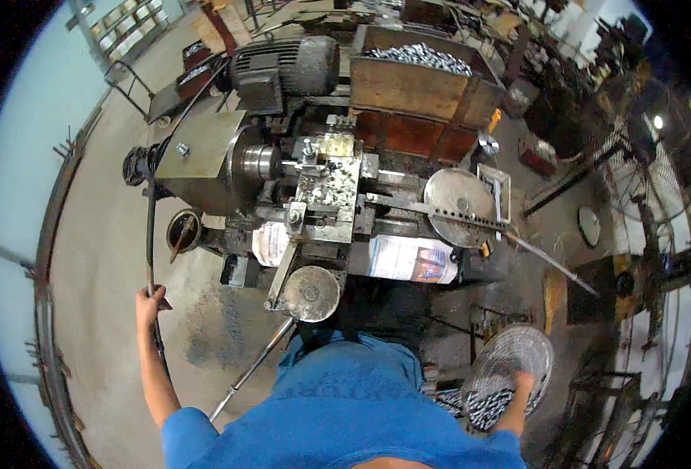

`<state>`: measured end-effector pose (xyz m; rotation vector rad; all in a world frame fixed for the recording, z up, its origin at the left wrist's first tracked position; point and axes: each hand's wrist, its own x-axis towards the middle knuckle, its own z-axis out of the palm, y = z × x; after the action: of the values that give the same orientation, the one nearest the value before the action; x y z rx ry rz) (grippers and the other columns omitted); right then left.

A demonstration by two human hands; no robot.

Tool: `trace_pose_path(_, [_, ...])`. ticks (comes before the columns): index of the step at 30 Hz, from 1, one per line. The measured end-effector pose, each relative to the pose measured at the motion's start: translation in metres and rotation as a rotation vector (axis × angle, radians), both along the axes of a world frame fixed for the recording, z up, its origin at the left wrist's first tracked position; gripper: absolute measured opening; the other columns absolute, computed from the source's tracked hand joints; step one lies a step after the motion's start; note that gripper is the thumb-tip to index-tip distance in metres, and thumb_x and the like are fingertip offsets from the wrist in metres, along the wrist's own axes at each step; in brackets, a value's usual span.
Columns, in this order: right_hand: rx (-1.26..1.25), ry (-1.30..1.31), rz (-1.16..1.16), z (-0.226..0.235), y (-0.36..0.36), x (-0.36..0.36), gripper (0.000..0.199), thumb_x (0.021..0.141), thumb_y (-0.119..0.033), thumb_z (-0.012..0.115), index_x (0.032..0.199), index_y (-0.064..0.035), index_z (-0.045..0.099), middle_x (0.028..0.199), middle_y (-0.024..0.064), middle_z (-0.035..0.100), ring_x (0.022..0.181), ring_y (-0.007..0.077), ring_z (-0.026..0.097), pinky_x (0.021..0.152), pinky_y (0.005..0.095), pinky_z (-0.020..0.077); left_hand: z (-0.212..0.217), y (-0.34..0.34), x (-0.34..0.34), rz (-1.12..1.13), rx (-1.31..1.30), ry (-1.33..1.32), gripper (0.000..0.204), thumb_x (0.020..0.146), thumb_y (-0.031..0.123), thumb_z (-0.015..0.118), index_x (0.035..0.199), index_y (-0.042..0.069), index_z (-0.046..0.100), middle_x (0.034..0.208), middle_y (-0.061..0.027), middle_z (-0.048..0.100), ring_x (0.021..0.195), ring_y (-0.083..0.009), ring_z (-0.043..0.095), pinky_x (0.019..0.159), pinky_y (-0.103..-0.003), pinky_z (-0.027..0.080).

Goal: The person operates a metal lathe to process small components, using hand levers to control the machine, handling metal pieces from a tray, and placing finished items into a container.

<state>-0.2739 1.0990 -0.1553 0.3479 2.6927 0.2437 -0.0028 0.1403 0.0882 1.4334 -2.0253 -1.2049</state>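
Observation:
My left hand (152,302) is closed around a long, thin black bar (151,250) that runs down beside the lathe-like machine (326,184). My right hand (523,383) is at a round perforated metal basket (527,344), over small shiny metal pieces (486,408) heaped at its near side. The fingers of that hand are too unclear to show whether they hold a piece. A bright metal chuck (261,162) sits on the machine's headstock (197,160). In front of me is a round metal disc (311,294) on a lever arm.
Behind the machine stand a motor (284,66) and a rusty bin (408,82) of small metal parts. A larger disc (460,205) and a long rod (553,262) lie to the right. A pot (184,231) stands left of the machine; a slanted bar (252,369) crosses near my legs.

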Motion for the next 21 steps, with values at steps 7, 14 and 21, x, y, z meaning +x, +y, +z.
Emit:
trace_pose_path(7, [-1.705, 0.802, -0.325, 0.130, -0.185, -0.059, 0.022, 0.075, -0.013, 0.060, 0.088, 0.0037, 0.064, 0.098, 0.0149, 0.061, 0.089, 0.0210, 0.058, 0.081, 0.0323, 0.0469, -0.013, -0.011, 0.008, -0.029, 0.064, 0.039, 0.022, 0.078, 0.015, 0.061, 0.081, -0.006, 0.056, 0.055, -0.0083, 0.056, 0.045, -0.0176, 0.058, 0.044, -0.028, 0.048])
trace_pose_path(14, [-1.453, 0.523, 0.597, 0.291, -0.450, -0.139, 0.038, 0.055, 0.005, 0.053, 0.089, -0.0001, 0.067, 0.108, 0.0143, 0.058, 0.099, 0.0230, 0.055, 0.087, 0.0322, 0.0427, -0.011, -0.012, 0.002, -0.033, -0.128, -0.203, 0.026, 0.075, 0.019, 0.062, 0.083, -0.005, 0.056, 0.060, -0.0153, 0.058, 0.053, -0.0245, 0.061, 0.054, -0.035, 0.049])
trace_pose_path(21, [-0.863, 0.583, 1.683, 0.335, -0.717, -0.122, 0.031, 0.054, -0.017, 0.061, 0.080, 0.0004, 0.065, 0.107, 0.0168, 0.053, 0.097, 0.0318, 0.050, 0.087, 0.0385, 0.0398, 0.001, 0.022, 0.021, -0.068, -0.500, -0.497, 0.041, 0.070, 0.023, 0.066, 0.102, -0.001, 0.053, 0.082, -0.0252, 0.059, 0.081, -0.0405, 0.057, 0.068, -0.045, 0.045])
